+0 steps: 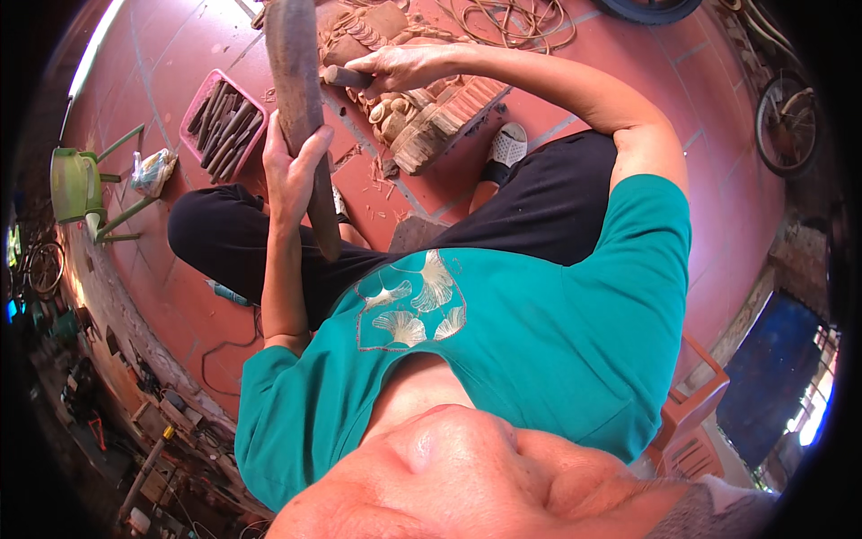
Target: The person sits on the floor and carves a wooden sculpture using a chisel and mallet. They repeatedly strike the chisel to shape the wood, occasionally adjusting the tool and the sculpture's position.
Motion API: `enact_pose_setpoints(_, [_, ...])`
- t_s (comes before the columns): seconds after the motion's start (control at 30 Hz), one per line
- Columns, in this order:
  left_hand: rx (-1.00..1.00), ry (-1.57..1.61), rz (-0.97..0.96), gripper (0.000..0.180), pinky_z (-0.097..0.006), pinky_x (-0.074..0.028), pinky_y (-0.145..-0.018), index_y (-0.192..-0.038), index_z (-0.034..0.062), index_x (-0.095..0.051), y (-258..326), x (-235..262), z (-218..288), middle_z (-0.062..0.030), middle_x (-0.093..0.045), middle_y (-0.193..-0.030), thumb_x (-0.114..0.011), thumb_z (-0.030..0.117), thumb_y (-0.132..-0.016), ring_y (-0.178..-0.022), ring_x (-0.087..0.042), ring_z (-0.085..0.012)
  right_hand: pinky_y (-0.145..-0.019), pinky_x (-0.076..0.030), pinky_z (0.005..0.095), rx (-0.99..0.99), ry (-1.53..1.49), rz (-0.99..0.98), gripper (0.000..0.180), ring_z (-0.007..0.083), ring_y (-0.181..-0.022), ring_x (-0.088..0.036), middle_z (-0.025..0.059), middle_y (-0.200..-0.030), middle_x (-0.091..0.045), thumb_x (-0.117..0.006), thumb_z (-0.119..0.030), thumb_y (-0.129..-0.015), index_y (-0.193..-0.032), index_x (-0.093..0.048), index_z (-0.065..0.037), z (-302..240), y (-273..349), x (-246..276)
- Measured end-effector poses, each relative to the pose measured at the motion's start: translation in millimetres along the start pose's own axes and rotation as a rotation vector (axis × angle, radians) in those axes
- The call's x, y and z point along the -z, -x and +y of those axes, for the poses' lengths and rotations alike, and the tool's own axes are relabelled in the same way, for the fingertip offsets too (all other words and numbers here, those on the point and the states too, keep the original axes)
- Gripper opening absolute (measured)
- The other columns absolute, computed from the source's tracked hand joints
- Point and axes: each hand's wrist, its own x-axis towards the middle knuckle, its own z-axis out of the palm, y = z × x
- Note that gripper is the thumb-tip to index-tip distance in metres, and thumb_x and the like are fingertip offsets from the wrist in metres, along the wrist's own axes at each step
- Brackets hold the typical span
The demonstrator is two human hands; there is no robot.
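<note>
My left hand (292, 175) is wrapped round a long, worn wooden mallet (296, 76), raised in front of me with its narrow end pointing back toward my body. Just right of the mallet, my right hand (400, 69) closes on what looks like a chisel, its dark round handle (347, 77) sticking out to the left. Its blade is hidden. Below the right hand, a thick wooden carving (431, 121) with rounded relief shapes lies on the floor between my feet. Wood chips are scattered by its near left side.
A pink plastic basket (199, 94) of dark-handled tools stands left on the tiled floor. Beyond it are a plastic bag (153, 172) and a green stool (70, 184). Coiled hose (539, 36) lies at the far side. A bicycle wheel (786, 126) stands right, a reddish chair (696, 404) behind me.
</note>
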Motion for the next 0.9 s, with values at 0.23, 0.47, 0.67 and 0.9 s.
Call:
enact_pose_setpoints(0.23, [0.032,-0.200,-0.052,0.026,-0.023,-0.045,-0.058,-0.108,0.0027,-0.052,-2.0,2.6,2.7,-0.0006,-0.053,-0.076,-0.065,0.013,-0.088,-0.065,-0.053,-0.0074,-0.076,-0.044,0.0335,0.022,-0.016,-0.023,0.015,0.0125,-0.083,-0.051,0.0037,-0.083,-0.054,-0.060,-0.008,-0.092,-0.105,-0.052,-0.006,8.4,-5.1,-2.2])
enact_pose_setpoints(0.47, [0.013,-0.094,0.013,0.026,-0.024,-0.045,-0.057,-0.107,0.0028,-0.053,0.1,1.8,-1.7,-0.0013,-0.054,-0.076,-0.065,0.015,-0.088,-0.064,-0.053,-0.0080,-0.073,-0.044,0.0347,0.011,0.036,-0.024,0.015,0.0131,-0.082,-0.051,0.0042,-0.081,-0.053,-0.061,-0.009,-0.092,-0.102,-0.051,-0.005,2.3,-3.7,-0.7])
enact_pose_setpoints(0.67, [0.104,-0.124,-0.072,0.031,-0.024,-0.045,-0.059,-0.110,0.0012,-0.054,1.2,2.8,-3.5,-0.0024,-0.056,-0.080,-0.066,0.018,-0.087,-0.066,-0.053,-0.0089,-0.074,-0.046,0.0383,-0.019,0.162,-0.032,0.021,0.0210,-0.081,-0.056,0.0111,-0.081,-0.056,-0.062,-0.013,-0.091,-0.106,-0.052,-0.003,-1.9,-1.9,-2.8])
enact_pose_setpoints(0.9, [0.068,-0.136,-0.064,0.030,-0.024,-0.045,-0.058,-0.109,0.0018,-0.053,0.4,2.4,-4.1,-0.0024,-0.056,-0.079,-0.067,0.016,-0.087,-0.066,-0.054,-0.0085,-0.077,-0.046,0.0416,0.023,0.170,0.022,0.025,0.0278,-0.089,-0.064,0.0120,-0.091,-0.067,-0.064,-0.018,-0.088,-0.107,-0.056,-0.005,7.7,3.0,-6.0])
